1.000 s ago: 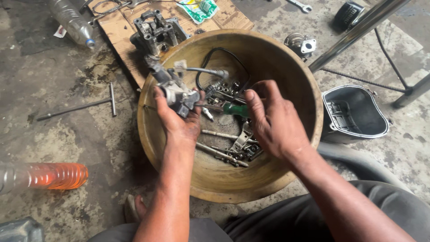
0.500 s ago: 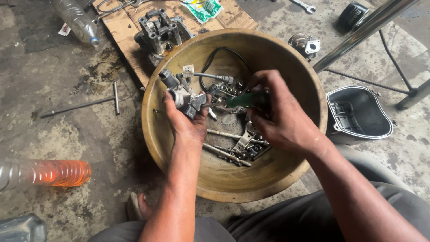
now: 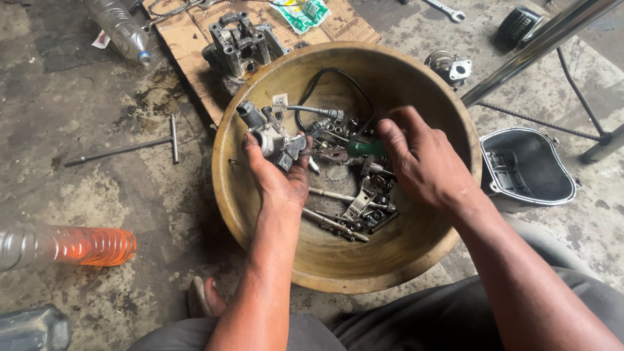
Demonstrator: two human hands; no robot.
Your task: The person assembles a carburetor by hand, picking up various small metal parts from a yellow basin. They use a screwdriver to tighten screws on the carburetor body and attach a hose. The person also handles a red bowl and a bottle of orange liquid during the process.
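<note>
Head view: my left hand grips the carburettor above the bowl's left rim; right hand pinches the green screwdriver mid-bowl; bolts lie loose, unsorted.

A rough repair workshop, judging by the oil-stained concrete floor. Engine block on cardboard at upper centre, T-handle wrench at left, spanner at top, greasy bolts and parts in a wooden bowl at centre.
</note>
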